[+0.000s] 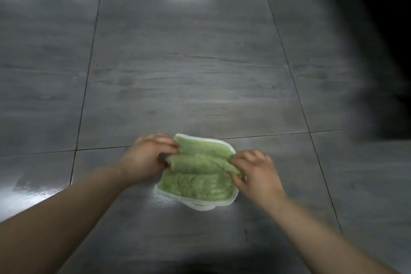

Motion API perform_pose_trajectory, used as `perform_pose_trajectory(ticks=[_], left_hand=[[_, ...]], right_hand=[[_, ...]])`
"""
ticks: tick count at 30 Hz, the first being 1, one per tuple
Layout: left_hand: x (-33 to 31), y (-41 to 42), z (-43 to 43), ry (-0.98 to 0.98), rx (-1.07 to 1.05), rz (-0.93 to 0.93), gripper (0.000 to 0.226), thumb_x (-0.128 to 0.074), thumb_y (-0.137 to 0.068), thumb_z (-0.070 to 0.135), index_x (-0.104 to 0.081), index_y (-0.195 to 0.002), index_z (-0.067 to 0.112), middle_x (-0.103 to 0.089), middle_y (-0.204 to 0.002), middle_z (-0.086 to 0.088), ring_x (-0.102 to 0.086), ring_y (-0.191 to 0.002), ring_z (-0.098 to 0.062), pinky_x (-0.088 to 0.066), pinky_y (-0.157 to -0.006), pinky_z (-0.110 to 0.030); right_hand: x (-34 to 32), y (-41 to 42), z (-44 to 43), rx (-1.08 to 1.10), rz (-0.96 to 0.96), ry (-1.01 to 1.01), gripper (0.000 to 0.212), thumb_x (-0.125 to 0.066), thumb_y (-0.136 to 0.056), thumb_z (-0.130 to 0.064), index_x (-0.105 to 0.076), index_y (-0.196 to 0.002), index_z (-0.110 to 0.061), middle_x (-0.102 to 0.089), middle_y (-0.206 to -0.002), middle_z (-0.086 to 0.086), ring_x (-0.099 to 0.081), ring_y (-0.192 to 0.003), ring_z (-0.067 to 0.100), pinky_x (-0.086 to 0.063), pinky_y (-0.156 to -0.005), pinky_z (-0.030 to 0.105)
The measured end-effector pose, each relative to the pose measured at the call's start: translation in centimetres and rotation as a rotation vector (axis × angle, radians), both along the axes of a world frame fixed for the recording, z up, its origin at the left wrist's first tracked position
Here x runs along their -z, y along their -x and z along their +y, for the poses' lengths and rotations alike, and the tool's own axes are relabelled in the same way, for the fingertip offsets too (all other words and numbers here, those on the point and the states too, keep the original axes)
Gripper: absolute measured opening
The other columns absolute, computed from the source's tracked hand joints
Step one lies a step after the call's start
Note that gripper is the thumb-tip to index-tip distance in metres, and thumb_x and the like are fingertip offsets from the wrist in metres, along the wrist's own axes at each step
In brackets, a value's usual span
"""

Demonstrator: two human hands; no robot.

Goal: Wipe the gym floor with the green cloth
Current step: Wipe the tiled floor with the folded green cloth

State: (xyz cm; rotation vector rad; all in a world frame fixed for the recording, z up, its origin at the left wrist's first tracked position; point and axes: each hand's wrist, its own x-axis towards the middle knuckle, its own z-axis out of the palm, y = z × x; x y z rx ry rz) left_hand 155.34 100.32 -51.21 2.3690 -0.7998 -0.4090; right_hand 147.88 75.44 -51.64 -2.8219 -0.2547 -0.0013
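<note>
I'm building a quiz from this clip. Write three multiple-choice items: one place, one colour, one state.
1. Where does the green cloth lie? A. on a bench B. on the tiled floor C. in a bucket
2. What colour is its edging? A. white B. red C. black
3. How is it held? A. both hands pinch a raised fold B. one hand alone presses it flat C. nobody touches it
Answers: B, grey tiles lie under it; A, a white border shows; A, left hand and right hand each pinch the fold.
</note>
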Motion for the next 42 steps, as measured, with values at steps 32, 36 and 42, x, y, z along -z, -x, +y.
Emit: perform_pose_trajectory(ticks=[32,36,42], left_hand=[[5.7,3.2,1.0,-0.573,-0.575,0.308,0.097,0.007,-0.045,0.071,0.022,-0.131,0.028,0.020,-0.151,0.005,0.018,-0.142,-0.019,0.009,-0.113,-0.043],[5.5,3.0,0.9,-0.577,-0.577,0.318,0.100,0.005,-0.044,0.071,0.017,-0.134,0.029,0.014,-0.155,0.001,0.016,-0.142,-0.019,0.008,-0.113,-0.042],[5.6,2.9,1.1,-0.570,-0.556,0.308,0.110,0.014,-0.039,0.083,0.016,-0.135,0.028,0.016,-0.151,0.007,0.014,-0.143,-0.019,0.008,-0.113,-0.042]], right_hand=[[6.2,-6.8,6.3,0.318,0.169,0.215,0.059,-0.033,-0.082,-0.048,-0.050,-0.131,-0.021,-0.043,-0.144,0.009,-0.043,-0.130,0.033,-0.023,-0.104,0.046],[6.1,-7.1,6.2,-0.137,0.233,0.205,0.058,-0.032,-0.068,-0.050,-0.059,-0.116,-0.036,-0.062,-0.125,-0.003,-0.044,-0.119,0.023,-0.033,-0.097,0.041],[5.4,-4.4,-10.4,0.487,0.231,0.138,0.072,-0.028,-0.072,-0.050,-0.047,-0.132,-0.014,-0.045,-0.139,0.020,-0.042,-0.128,0.039,-0.038,-0.101,0.050]])
